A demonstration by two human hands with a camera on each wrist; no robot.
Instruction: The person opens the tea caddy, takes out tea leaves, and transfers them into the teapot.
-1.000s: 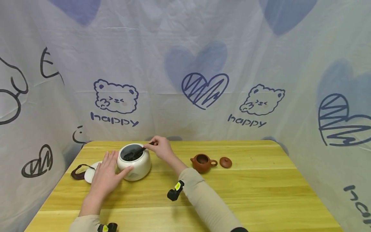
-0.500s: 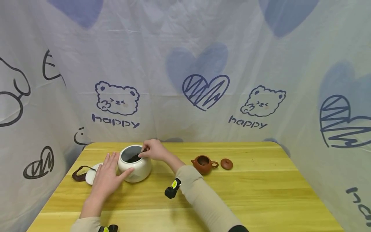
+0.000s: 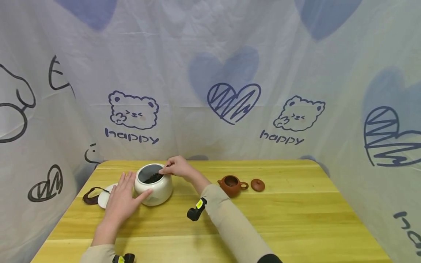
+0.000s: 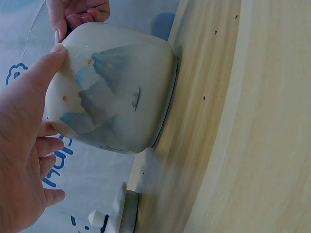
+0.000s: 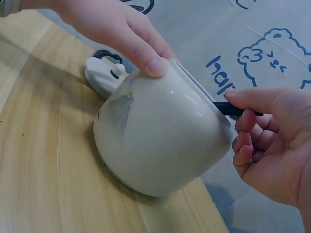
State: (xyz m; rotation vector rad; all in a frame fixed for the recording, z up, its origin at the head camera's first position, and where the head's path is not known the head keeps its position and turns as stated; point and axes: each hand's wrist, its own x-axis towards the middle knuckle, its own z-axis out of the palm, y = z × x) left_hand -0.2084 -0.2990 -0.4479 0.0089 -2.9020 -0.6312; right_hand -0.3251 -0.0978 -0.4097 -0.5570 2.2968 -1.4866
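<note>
Spill risk: jerking the handle (image 5: 226, 108) up could have flicked dark bits (image 3: 153, 178) from the jar (image 3: 157, 196).
Jar slip: sideways prying, weak bracing could have caused it.
Jar: stood at the table's (image 3: 279, 223) 10 o'clock.
Right hand (image 3: 179, 168): jar's 2 o'clock, pinched the handle; far end probably inside, unseen.
Left hand (image 3: 121, 197): jar's 8 o'clock, thumb apart from fingers, both rested against it.

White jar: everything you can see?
The white jar is round-bellied and glossy, apparently ceramic, with a greyish interior and a blue-grey, mountain-like painting on its side. It stands upright, uncovered, on the wooden table, left of the brown teapot, dark loose contents inside. The left hand touches its side; the right hand holds a dark tool at its rim.
</note>
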